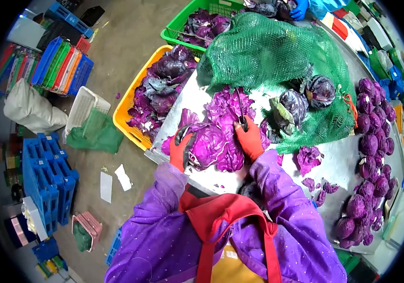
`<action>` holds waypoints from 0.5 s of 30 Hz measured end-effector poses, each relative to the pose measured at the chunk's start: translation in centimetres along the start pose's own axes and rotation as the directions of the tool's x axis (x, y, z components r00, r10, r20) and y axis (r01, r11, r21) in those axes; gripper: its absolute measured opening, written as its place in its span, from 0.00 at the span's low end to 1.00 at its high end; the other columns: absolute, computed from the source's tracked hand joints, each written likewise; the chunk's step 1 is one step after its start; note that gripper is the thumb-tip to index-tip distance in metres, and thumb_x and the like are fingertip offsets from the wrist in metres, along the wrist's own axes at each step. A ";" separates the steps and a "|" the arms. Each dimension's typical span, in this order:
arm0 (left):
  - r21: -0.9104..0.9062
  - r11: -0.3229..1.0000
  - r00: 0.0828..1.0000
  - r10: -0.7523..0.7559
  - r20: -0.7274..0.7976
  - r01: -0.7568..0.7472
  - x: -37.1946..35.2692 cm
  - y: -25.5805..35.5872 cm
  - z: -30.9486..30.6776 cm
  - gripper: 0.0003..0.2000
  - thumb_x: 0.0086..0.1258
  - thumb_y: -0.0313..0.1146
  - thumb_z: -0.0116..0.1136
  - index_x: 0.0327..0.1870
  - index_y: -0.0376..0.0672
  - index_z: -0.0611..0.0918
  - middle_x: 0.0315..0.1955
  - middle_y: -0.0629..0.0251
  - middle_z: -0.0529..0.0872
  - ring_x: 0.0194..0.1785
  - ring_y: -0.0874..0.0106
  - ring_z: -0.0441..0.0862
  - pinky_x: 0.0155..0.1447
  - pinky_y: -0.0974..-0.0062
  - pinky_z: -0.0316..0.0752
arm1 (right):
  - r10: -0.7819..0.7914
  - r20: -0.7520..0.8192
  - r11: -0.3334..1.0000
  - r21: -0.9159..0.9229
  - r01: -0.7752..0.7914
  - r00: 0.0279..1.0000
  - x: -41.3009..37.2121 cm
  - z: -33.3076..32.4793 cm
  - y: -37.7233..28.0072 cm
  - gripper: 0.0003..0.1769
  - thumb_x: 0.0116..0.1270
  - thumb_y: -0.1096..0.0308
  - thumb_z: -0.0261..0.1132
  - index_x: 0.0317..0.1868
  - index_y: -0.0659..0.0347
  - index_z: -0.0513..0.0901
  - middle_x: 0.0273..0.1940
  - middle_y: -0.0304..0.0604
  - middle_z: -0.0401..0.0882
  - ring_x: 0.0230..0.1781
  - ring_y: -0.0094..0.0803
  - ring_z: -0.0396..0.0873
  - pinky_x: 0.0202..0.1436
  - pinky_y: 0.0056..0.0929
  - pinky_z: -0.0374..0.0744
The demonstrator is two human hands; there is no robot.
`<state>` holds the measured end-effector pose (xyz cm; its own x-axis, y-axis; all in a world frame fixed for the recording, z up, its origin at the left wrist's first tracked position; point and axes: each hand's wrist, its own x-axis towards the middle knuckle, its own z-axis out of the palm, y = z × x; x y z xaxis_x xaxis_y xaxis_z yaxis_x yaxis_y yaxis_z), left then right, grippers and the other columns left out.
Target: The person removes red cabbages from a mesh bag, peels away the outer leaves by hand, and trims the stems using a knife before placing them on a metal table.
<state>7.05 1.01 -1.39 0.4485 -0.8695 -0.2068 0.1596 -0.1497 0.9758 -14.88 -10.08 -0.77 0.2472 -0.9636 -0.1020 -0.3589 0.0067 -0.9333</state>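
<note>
Nearest, bottom of the frame: red apron [221, 212] over purple dotted sleeves, cut off by the lower edge. Left hand [183, 147], red-gloved, centre left: grip clamped over the side of a red cabbage [210, 144] lying on the counter [341, 158] just ahead of the body, probably to keep the round head from rolling. Right hand [250, 139], red-gloved, touching the cabbage's right side: grip closed round the handle of a knife [240, 109], the dark blade pointing away up the frame. Its tip is hard to separate from the leaves behind it. Loose outer leaves [225, 104] lie spread about the head, with smaller leaf scraps [308, 158] to the right. Along the right edge, a row of trimmed heads [374, 141] is packed close together, apart from the scraps. Centre, further off: a green net sack [268, 52], slack and open, with two untrimmed heads [294, 106] on its netting. Its remaining contents are hidden. Off the counter's left edge, a yellow crate [126, 101] is heaped with purple leaves, likely set where waste falls. Beyond it stands a green crate [178, 23], holding the same. Top edge: another person's blue-gloved hand [300, 9], mostly cropped.
</note>
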 end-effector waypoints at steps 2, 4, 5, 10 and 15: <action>0.031 0.998 0.998 0.050 -0.048 -0.049 -0.2 -1.2 0.3 0.15 0.67 0.28 0.62 0.54 0.36 0.81 0.44 0.66 0.85 0.47 0.75 0.80 0.55 0.77 0.74 | 0.023 -0.045 1.000 0.020 -0.022 0.999 -0.2 -0.8 -0.6 0.11 0.67 0.65 0.64 0.45 0.64 0.78 0.25 0.43 0.75 0.25 0.27 0.70 0.33 0.34 0.72; 0.125 0.988 0.994 0.098 -0.037 -0.093 -1.3 -2.1 1.2 0.15 0.71 0.33 0.60 0.54 0.35 0.81 0.49 0.61 0.82 0.53 0.70 0.78 0.59 0.73 0.72 | -0.072 -0.136 0.993 0.080 0.084 0.988 -1.1 -2.2 -2.5 0.16 0.65 0.64 0.67 0.49 0.64 0.78 0.32 0.46 0.79 0.31 0.32 0.75 0.40 0.33 0.75; -0.030 0.999 0.998 -0.024 -0.054 0.022 -1.8 -2.3 2.1 0.14 0.73 0.33 0.58 0.55 0.35 0.80 0.51 0.59 0.81 0.55 0.68 0.77 0.61 0.72 0.71 | -0.093 -0.149 0.995 0.027 0.098 0.984 -2.1 -3.1 -3.1 0.18 0.64 0.63 0.69 0.50 0.65 0.78 0.36 0.47 0.79 0.35 0.35 0.77 0.43 0.34 0.76; -0.275 0.951 0.988 -0.151 -0.003 0.145 -3.3 -4.7 5.4 0.16 0.75 0.32 0.54 0.62 0.42 0.76 0.55 0.58 0.78 0.59 0.64 0.76 0.65 0.69 0.70 | -0.071 -0.045 0.997 -0.035 0.069 0.996 -8.7 -3.9 -3.3 0.36 0.55 0.57 0.77 0.60 0.63 0.74 0.53 0.53 0.75 0.53 0.46 0.77 0.58 0.37 0.75; -0.459 0.857 0.952 -0.298 -0.067 0.236 -3.9 -2.0 7.0 0.19 0.72 0.31 0.59 0.63 0.45 0.75 0.54 0.64 0.77 0.57 0.71 0.76 0.63 0.72 0.71 | -0.038 -0.102 0.999 -0.021 0.036 0.994 -9.3 -3.2 -2.8 0.34 0.58 0.60 0.75 0.62 0.62 0.73 0.53 0.54 0.75 0.53 0.46 0.77 0.58 0.38 0.75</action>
<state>-1.24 1.42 -2.04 0.4387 -0.7515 -0.4927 0.6462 -0.1172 0.7541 -19.07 -1.97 3.88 0.1670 -0.9855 -0.0311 -0.3686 -0.0332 -0.9290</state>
